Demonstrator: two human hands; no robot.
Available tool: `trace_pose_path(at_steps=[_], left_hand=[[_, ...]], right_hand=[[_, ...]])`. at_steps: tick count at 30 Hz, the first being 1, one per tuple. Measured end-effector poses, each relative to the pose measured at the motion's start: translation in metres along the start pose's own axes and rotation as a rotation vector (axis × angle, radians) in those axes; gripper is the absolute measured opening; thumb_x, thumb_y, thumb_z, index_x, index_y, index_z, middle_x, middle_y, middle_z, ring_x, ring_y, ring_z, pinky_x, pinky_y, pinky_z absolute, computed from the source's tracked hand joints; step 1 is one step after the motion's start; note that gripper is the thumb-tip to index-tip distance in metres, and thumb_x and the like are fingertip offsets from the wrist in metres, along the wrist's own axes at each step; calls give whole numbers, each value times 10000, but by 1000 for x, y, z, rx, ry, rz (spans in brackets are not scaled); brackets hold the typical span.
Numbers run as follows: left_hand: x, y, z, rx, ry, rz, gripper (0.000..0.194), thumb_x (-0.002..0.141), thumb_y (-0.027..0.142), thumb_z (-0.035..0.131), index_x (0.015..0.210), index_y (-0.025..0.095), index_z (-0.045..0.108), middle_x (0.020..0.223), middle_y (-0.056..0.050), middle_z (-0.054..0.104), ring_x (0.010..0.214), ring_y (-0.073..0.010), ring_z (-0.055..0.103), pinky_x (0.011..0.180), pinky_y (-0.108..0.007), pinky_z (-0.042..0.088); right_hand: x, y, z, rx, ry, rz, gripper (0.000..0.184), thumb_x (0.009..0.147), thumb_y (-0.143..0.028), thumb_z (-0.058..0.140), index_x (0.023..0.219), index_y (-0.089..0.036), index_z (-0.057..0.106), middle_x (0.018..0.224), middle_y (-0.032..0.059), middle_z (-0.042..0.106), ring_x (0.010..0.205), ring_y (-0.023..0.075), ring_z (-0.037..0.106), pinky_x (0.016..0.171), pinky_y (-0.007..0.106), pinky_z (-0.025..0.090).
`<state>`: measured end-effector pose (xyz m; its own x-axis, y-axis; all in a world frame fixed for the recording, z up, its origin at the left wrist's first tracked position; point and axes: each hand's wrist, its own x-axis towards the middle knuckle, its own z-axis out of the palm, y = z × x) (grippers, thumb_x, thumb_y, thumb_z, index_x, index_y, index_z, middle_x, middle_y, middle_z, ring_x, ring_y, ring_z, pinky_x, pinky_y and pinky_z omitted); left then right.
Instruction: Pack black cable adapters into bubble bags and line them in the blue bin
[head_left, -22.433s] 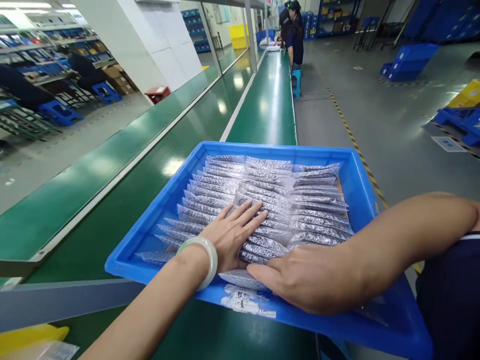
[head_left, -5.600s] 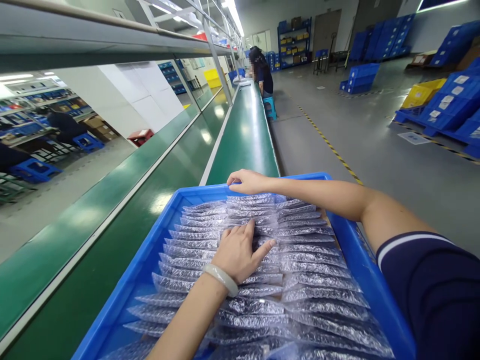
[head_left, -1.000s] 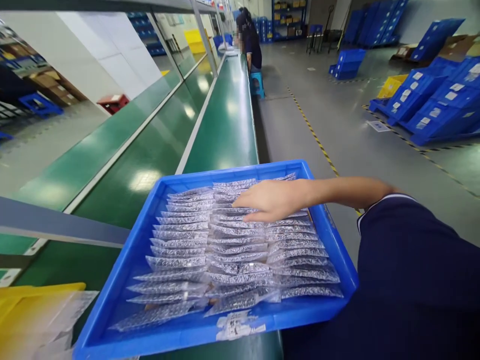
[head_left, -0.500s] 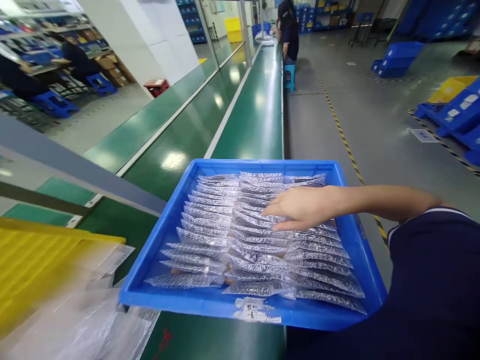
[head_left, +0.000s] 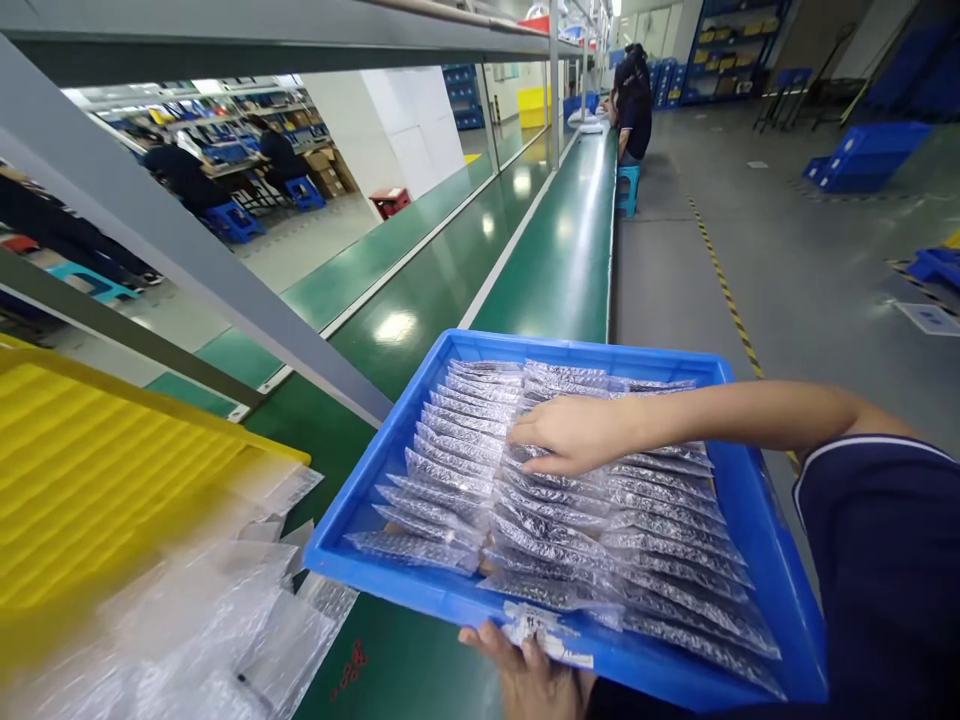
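A blue tray (head_left: pixel 379 470) full of rows of silvery bubble-wrap bags (head_left: pixel 450 440) sits at the near end of the green conveyor table (head_left: pixel 555 270), its near side hanging over the edge. My right hand (head_left: pixel 577 435) lies flat on the middle rows of bags, fingers stretched to the left. My left hand (head_left: pixel 529 675) shows at the bottom edge. Its fingers are curled up against the tray's near wall by the white label (head_left: pixel 544 635), gripping it from below.
A yellow bin (head_left: pixel 90 470) with loose clear plastic bags (head_left: pixel 225 620) lies left of the tray. A grey frame strut (head_left: pixel 187 260) slants above them. Far along the table, a person (head_left: pixel 634 110) sits on a blue stool. Blue crates (head_left: pixel 862 150) stand on the floor at right.
My left hand has come into view, gripping the tray's near wall. The tray now sits further right and nearer in view, and my right hand stays on the bags.
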<state>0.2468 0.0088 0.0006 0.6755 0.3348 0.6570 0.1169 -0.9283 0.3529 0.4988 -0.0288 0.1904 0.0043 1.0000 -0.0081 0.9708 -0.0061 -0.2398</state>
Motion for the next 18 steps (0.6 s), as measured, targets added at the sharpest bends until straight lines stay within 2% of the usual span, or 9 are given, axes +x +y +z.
trace_pose_path(at_steps=[4, 8, 10, 12, 15, 18], left_hand=[[14, -1, 20, 47, 29, 30, 1365, 586, 151, 849, 1465, 239, -192, 1520, -144, -267, 1364, -429, -217, 1055, -722, -14], [58, 8, 39, 77, 65, 78, 1352, 610, 313, 858, 1471, 175, -174, 1522, -238, -191, 1378, -462, -139, 1060, -727, 97], [81, 13, 46, 101, 53, 67, 1263, 680, 397, 802, 1479, 170, -150, 1525, -251, -159, 1386, -458, -112, 1056, -711, 175], [93, 15, 47, 108, 10, 23, 1122, 772, 455, 705, 1490, 154, -103, 1531, -265, -100, 1398, -451, -57, 1052, -673, 256], [81, 9, 39, 106, -30, -33, 940, 873, 439, 577, 1497, 116, -47, 1533, -280, -6, 1408, -442, 20, 1036, -642, 320], [48, -5, 32, 111, -67, -110, 840, 910, 371, 523, 1502, 137, -26, 1541, -255, 47, 1417, -414, 49, 1036, -629, 335]], right_hand=[[36, 8, -2, -11, 18, 22, 352, 931, -362, 472, 1154, -109, 573, 1069, 128, 642, 928, 221, 600, 801, 357, 458], [81, 8, -5, -83, 35, 60, 382, 923, -366, 488, 1176, -89, 558, 1116, 153, 622, 972, 244, 597, 821, 369, 460], [98, 4, -7, -100, 34, 79, 384, 917, -385, 497, 1149, -87, 566, 1117, 154, 620, 979, 246, 598, 817, 358, 464], [110, 0, -8, -98, 4, 91, 391, 904, -413, 510, 1122, -94, 573, 1107, 148, 628, 977, 249, 605, 801, 346, 470], [119, -6, -8, -105, -56, 97, 430, 892, -445, 511, 1127, -89, 565, 1120, 154, 626, 977, 261, 611, 795, 355, 478], [123, -6, -6, -75, -86, 93, 407, 911, -426, 468, 1138, -103, 564, 1130, 145, 620, 979, 257, 612, 802, 359, 482]])
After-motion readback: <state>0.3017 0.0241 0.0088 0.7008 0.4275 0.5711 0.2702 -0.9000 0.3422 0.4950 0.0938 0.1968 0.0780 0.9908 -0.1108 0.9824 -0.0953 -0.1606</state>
